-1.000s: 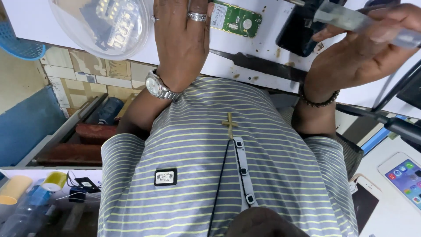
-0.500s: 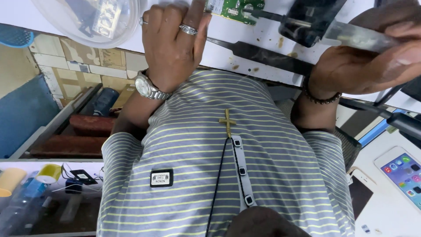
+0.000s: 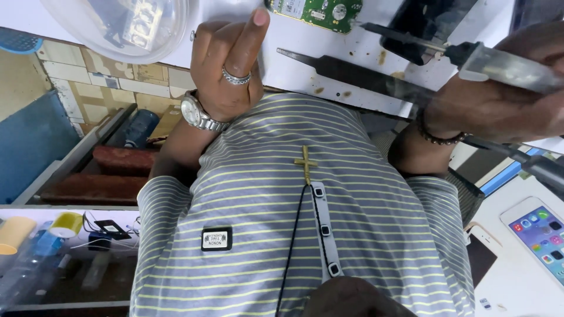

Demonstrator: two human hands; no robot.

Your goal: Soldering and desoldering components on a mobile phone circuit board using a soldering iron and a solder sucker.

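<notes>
Lifted off the white bench (image 3: 329, 64) since a sec ago, left hand (image 3: 226, 70) now shows loosely curled fingers, one raised, gripping nothing, just beside the green circuit board (image 3: 314, 10). Right hand (image 3: 499, 100), well right of the board, is clenched round a clear-handled screwdriver (image 3: 470, 56), tip pointing twd board. Black tweezers (image 3: 346, 73) lie just below it.

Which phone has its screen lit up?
The white phone at the lower right edge: its screen shows colourful icons, while the phone beside it has a dark screen.
</notes>
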